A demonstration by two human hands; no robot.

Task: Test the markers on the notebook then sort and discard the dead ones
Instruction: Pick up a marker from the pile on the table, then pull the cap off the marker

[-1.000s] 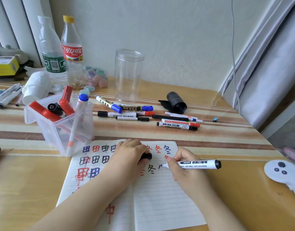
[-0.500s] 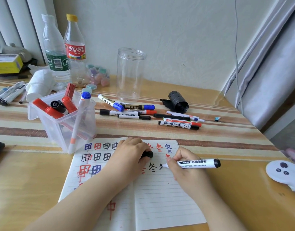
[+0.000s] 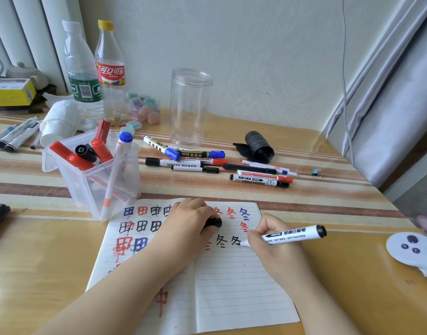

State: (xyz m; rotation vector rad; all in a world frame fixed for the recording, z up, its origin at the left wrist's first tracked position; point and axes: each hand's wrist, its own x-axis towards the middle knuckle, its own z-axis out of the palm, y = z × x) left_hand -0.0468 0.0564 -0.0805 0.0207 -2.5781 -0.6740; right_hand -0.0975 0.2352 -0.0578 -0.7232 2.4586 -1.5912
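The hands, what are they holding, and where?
The right hand holds a black marker low on its barrel, near the tip. The left hand grips its black cap.

one view only, from a camera on the person's head, looking forward and down over the desk (image 3: 352,274) toward the wall behind it. it sits close above the notebook (image 3: 231,286), with both forearms reaching in from the bottom edge. the wide lens bends the wall and curtain at the sides.
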